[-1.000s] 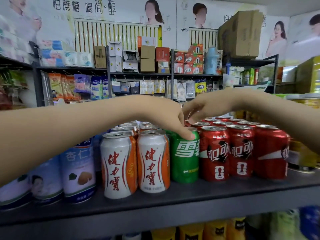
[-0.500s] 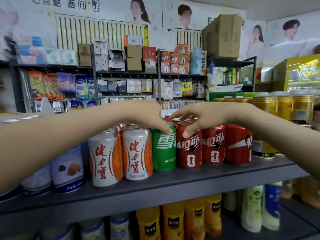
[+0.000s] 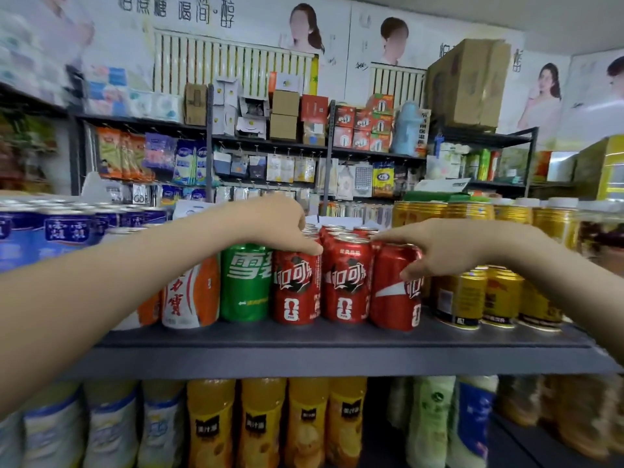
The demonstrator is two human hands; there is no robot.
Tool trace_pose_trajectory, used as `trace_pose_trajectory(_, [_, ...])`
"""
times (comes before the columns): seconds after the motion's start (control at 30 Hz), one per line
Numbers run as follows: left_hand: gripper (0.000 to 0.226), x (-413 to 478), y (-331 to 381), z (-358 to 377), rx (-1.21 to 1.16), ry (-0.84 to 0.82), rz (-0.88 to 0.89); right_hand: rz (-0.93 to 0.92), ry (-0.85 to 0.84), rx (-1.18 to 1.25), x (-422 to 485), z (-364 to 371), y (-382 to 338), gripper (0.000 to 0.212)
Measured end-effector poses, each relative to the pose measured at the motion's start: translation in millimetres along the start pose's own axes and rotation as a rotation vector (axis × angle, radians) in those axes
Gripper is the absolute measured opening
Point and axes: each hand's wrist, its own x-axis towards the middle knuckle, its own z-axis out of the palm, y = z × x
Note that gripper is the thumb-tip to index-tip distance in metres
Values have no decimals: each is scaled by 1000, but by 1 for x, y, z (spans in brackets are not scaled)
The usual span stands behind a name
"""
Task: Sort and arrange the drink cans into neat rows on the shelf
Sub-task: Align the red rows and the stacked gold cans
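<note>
Cans of red aluminium (image 3: pixel 346 285) stand rowed on the grey metal shelf (image 3: pixel 337 339). My right grip (image 3: pixel 439 248) clasps the rightmost front can (image 3: pixel 391 298); my left grip (image 3: pixel 277 224), released, touches the leftmost can (image 3: pixel 295 292) on top.

Small grocery or convenience shop. Dark metal shelf (image 3: pixel 337 336) carries drink cans, labels facing out, grouped by brand: red cans (image 3: pixel 347 285), green can (image 3: pixel 246 282), gold cans (image 3: pixel 499 295), blue cans (image 3: pixel 67 231). Tier below holds orange juice bottles (image 3: pixel 260 423) in line. Behind stands second rack (image 3: pixel 270 143): packets (image 3: pixel 189 160) hung on hooks, small boxed goods (image 3: pixel 361 126) stacked on top, tissue packs (image 3: pixel 135 99), large cardboard carton (image 3: pixel 469 82). Advertising posters (image 3: pixel 304 28) with Chinese slogans cover wall. Many copies of same product side by side.
</note>
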Motion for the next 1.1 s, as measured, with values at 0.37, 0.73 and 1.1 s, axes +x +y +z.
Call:
trace_pose_trajectory(0.37, [49,12,-4,2,-85,-9,32,-5,109,18,7,8,15,65])
trace_pose_trajectory(0.73, [65,16,-12,-15,-8,-92,97,51,57,332,8,3,21,65])
trace_pose_trajectory(1.1, [65,81,-40,-28,-78,-470,42,100,-145,-127,85,-60,48,67])
